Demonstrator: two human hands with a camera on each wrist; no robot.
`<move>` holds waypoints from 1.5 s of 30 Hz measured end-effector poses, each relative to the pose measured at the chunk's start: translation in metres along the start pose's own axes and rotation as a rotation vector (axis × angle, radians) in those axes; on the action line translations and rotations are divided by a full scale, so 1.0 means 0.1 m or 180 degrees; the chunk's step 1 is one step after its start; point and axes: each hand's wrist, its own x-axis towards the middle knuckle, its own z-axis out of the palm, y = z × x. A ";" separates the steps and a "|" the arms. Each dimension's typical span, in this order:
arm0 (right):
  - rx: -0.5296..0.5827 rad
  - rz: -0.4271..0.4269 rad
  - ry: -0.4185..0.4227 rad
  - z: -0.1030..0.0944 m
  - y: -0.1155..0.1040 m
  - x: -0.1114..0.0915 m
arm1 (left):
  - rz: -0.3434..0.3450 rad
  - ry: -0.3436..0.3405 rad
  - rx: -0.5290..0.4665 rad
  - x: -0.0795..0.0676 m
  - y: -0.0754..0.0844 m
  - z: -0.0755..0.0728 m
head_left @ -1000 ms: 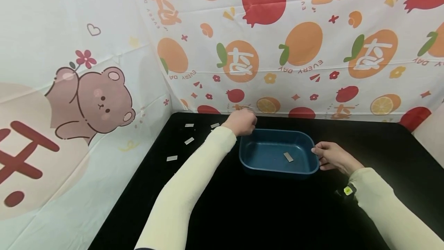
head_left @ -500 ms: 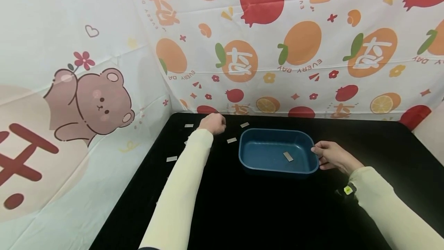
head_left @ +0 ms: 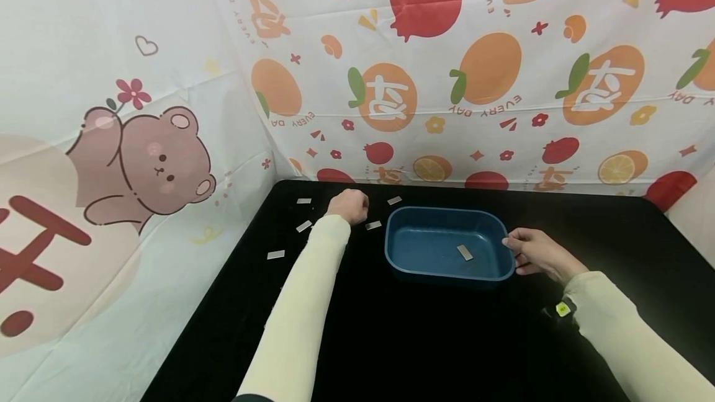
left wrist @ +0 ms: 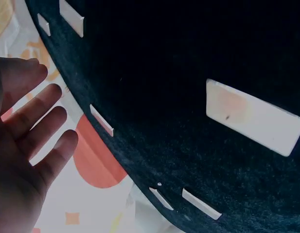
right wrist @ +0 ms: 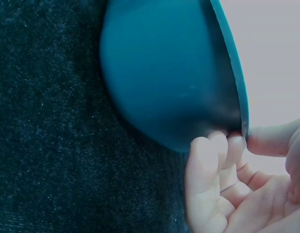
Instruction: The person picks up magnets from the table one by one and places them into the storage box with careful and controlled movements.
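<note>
My left hand [head_left: 348,206] hovers over the far left part of the black table, just left of a small pale rectangular tile [head_left: 373,225]. In the left wrist view, the fingers [left wrist: 55,153] are loosely extended with nothing between them, apart from the tiles. A large-looking tile [left wrist: 254,117] lies on the right of that view. The right hand [head_left: 544,254] pinches the right rim of a blue plastic basin [head_left: 447,276], thumb on one side of the rim and fingers against the outer wall [right wrist: 154,73]. One tile [head_left: 465,252] lies inside the basin.
Loose tiles lie left of the basin: a back-left tile [head_left: 304,201], a slanted tile [head_left: 304,226] and a nearer tile [head_left: 276,255]. Another tile [head_left: 394,200] lies behind the basin's far left corner. A fruit-print cloth [head_left: 436,92] hangs behind the black table [head_left: 424,340].
My left hand has moved left from the basin's far left corner, then slightly back toward me. Two tiles beside the basin have come into sight. The right hand keeps its hold on the rim.
</note>
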 end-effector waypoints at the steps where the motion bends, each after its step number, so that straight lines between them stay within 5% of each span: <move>1: 0.0001 0.0011 0.0009 0.00 0.00 0.00 | 0.0025 0.0017 0.0035 0.01 0.01 0.02; 16: 0.0039 -0.0001 0.0001 -0.01 0.02 0.02 | 0.0158 0.0187 0.0417 0.09 0.08 0.14; 35: 0.0153 0.0014 -0.0091 -0.05 0.09 -0.02 | 0.0154 0.0277 0.0044 0.27 0.23 0.38; 45: 0.0166 -0.0055 -0.0166 -0.03 0.05 -0.02 | 0.0076 0.0314 -0.0089 0.34 0.29 0.37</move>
